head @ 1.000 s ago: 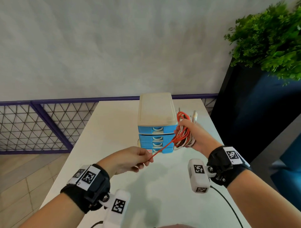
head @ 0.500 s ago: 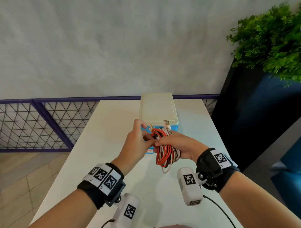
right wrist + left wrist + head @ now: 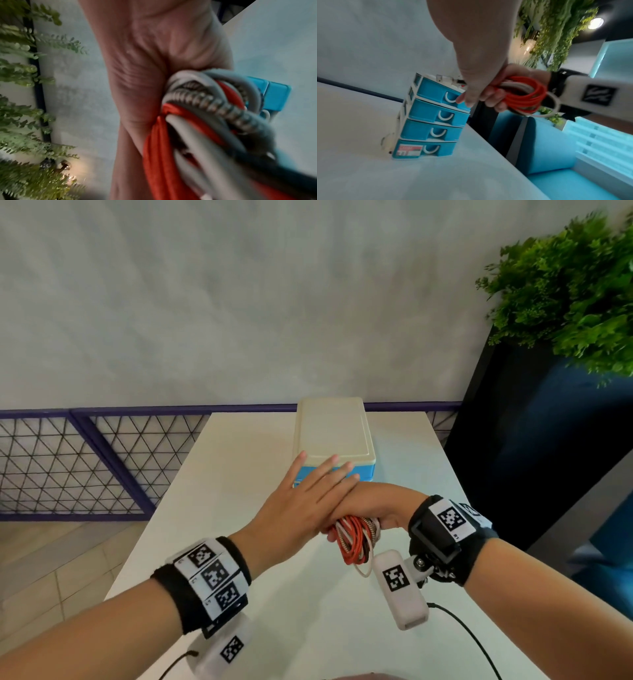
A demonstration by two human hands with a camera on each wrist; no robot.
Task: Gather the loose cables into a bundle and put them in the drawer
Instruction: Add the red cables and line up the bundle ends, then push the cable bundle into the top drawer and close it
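A bundle of red, white and braided cables (image 3: pixel 352 539) (image 3: pixel 523 97) (image 3: pixel 188 121) hangs coiled in my right hand (image 3: pixel 373 501) (image 3: pixel 154 60), which grips it just in front of the drawer unit (image 3: pixel 332 433) (image 3: pixel 433 121). The unit has a cream top and several blue drawers with white handles. My left hand (image 3: pixel 322 474) (image 3: pixel 479 54) stretches over the right one with straight fingers. In the left wrist view one fingertip touches the top drawer (image 3: pixel 433 90) at its handle. Whether that drawer stands slightly out I cannot tell.
The unit stands near the far end of a white table (image 3: pixel 239 474). A dark planter (image 3: pixel 531 457) with a green plant (image 3: pixel 565 296) stands close on the right. A purple mesh railing (image 3: pixel 102 467) runs behind and to the left.
My left hand has let go of the red cable and left the bundle; it now reaches flat toward the top drawer. My right hand has lowered the bundle.
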